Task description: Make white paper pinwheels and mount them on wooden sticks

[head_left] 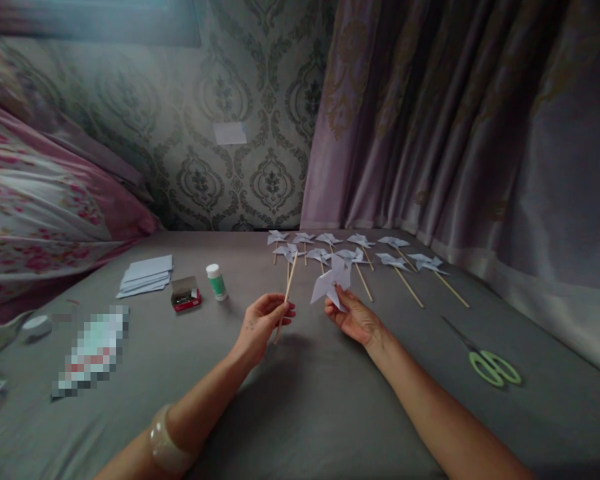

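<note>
My left hand (263,321) pinches a thin wooden stick (287,291), held almost upright above the grey sheet. To its right, my right hand (354,316) grips a folded white paper pinwheel head (331,283) by its lower edge. The stick and the paper head are a short way apart and do not touch. Behind them lie several finished white pinwheels on sticks (360,252), laid in rows on the grey surface (300,400).
A stack of white paper squares (146,275), a small red box (185,295) and a green glue stick (216,281) lie at the left. Green-handled scissors (490,363) lie at the right. A floral cushion stands far left; curtains hang at the right.
</note>
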Available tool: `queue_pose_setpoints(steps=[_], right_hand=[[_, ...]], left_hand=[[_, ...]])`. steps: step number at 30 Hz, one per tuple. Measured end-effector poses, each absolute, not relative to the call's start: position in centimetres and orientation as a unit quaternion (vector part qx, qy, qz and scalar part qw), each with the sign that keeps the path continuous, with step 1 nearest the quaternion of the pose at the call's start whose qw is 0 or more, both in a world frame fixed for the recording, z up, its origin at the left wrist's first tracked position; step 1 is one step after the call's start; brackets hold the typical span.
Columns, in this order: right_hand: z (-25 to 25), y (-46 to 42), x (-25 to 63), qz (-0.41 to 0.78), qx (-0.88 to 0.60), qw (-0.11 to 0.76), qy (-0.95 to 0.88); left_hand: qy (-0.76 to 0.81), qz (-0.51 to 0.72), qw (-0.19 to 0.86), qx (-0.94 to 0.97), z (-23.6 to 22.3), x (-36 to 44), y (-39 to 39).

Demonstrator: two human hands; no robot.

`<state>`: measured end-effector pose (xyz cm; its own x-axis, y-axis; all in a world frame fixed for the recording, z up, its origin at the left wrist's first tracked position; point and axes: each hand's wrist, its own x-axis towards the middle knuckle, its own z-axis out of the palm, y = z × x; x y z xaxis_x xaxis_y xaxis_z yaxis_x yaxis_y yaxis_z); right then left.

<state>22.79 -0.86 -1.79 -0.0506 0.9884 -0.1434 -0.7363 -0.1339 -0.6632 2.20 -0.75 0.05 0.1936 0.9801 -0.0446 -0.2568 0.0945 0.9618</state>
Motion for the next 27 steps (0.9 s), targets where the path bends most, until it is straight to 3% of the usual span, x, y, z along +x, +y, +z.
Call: queue_pose_setpoints(steps=[17, 27], right_hand=[[-0.7, -2.1, 23.1, 0.718, -0.143, 0.627, -0.266], [0.2, -2.7, 22.8, 0.702, -0.194, 0.635, -0.257]], left_hand=[[0.361, 0.402, 0.668, 0.511, 0.1, 3.2, -3.7], [0.345, 0.384, 0.676, 0.526, 0.3, 3.2, -4.4]])
